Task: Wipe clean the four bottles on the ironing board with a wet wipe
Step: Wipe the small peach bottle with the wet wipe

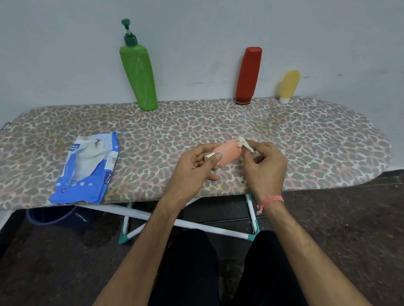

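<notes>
Over the ironing board (pixel 288 137), the left hand (pixel 191 168) holds the pink bottle (pixel 226 152) in its grip; the right hand (pixel 263 165) pinches a wet wipe (pixel 243 142) against the bottle's far end. The wipes pack (pixel 86 169) lies left of the pink bottle. Beyond it, the green pump bottle (pixel 139 75), red bottle (pixel 248 76) and yellow bottle (pixel 289 86) stand by the wall (pixel 201 20).

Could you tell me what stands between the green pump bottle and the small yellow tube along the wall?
In the head view, the red bottle stands cap-down between the green pump bottle and the yellow tube.
</notes>
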